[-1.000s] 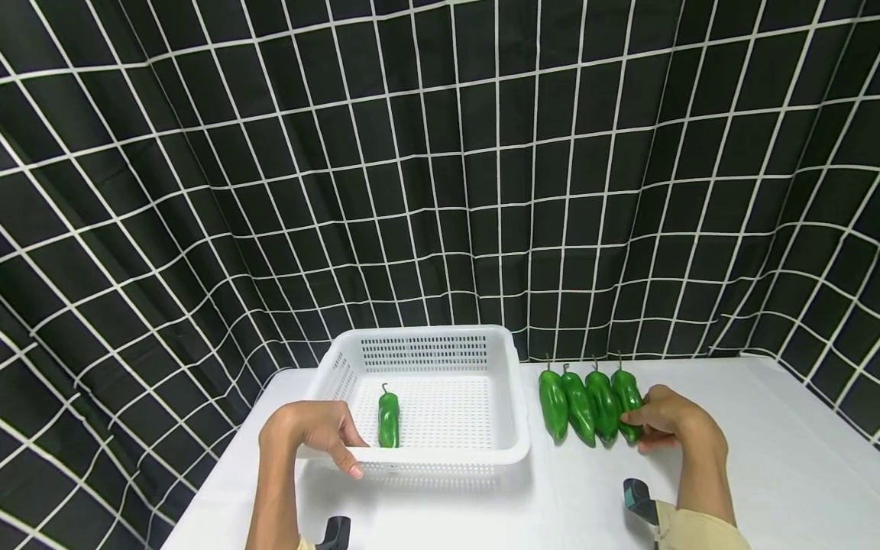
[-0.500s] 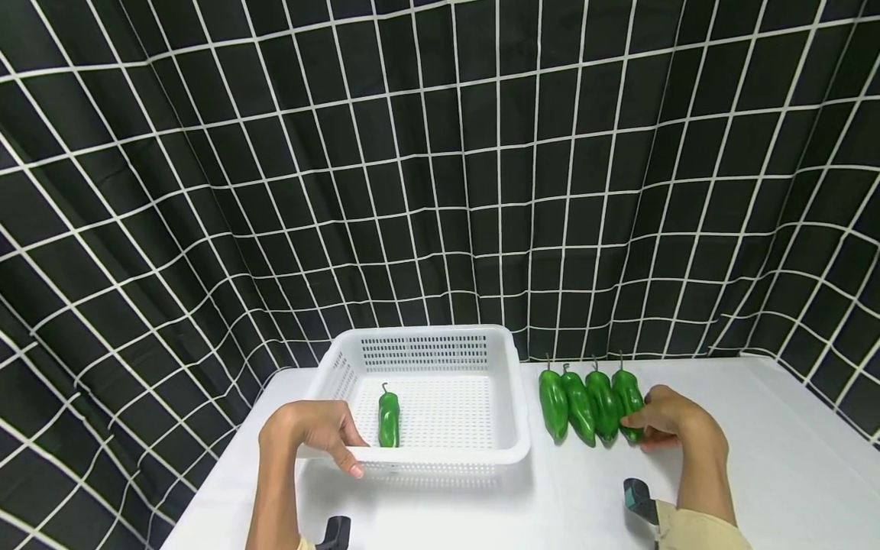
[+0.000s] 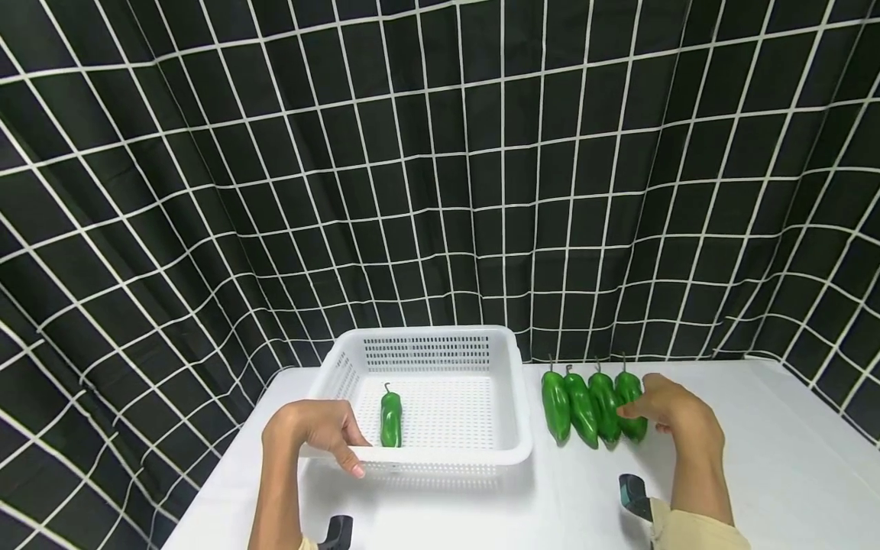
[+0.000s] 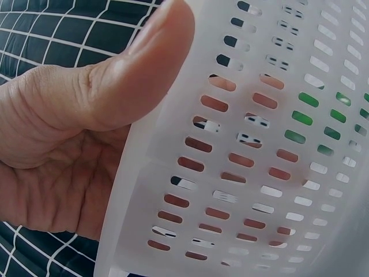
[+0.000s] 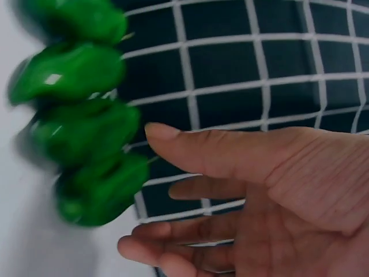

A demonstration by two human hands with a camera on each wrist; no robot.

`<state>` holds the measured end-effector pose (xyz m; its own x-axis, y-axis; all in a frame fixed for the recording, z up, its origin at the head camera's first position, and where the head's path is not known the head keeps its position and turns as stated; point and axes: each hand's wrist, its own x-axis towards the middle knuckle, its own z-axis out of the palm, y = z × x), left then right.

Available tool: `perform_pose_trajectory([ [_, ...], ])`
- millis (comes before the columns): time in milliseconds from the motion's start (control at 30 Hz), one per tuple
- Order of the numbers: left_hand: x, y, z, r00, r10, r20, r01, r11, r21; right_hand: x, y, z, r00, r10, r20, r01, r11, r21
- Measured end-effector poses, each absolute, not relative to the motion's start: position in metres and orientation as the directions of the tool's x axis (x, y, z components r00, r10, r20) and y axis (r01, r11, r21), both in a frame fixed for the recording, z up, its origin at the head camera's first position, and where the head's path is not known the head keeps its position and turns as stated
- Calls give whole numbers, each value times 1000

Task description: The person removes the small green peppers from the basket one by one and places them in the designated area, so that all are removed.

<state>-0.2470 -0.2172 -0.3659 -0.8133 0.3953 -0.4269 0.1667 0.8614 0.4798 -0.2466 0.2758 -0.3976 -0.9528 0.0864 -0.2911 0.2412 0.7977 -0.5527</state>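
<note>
My left hand (image 3: 323, 431) grips the near left rim of a white plastic basket (image 3: 467, 457), thumb outside. In the left wrist view the fingers show through the slots behind the wall, past the thumb (image 4: 155, 63). One green chili pepper (image 3: 390, 420) lies inside the basket at the left. To its right, several more green peppers stand side by side in a row on the table. Close to the rightmost pepper (image 3: 630, 405) is my right hand (image 3: 677, 409), holding nothing. In the right wrist view its thumb (image 5: 213, 151) and fingers are spread apart, away from the peppers (image 5: 104, 187).
A white cloth covers the table (image 3: 577, 504). Behind it and at both sides hangs a black curtain (image 3: 440, 191) with a white grid. Dark wrist devices (image 3: 634, 496) and pale sleeves (image 3: 694, 531) show at the bottom of the head view.
My right hand has let go of the rightmost pepper and lifted slightly up from it, its fingers opening. That pepper stays in the row. The left hand still holds the basket rim.
</note>
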Motion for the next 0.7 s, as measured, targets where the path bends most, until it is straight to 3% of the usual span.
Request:
perform_pose_trajectory([
  [367, -248, -217, -365, -807, 414, -422, 177, 851, 495, -248, 211, -358, -988, -77, -134, 4, 857, -515],
  [700, -246, -217, -366, -814, 412, -408, 184, 850, 493, -246, 123, -353, -972, -205, 111, -231, 770, -595],
])
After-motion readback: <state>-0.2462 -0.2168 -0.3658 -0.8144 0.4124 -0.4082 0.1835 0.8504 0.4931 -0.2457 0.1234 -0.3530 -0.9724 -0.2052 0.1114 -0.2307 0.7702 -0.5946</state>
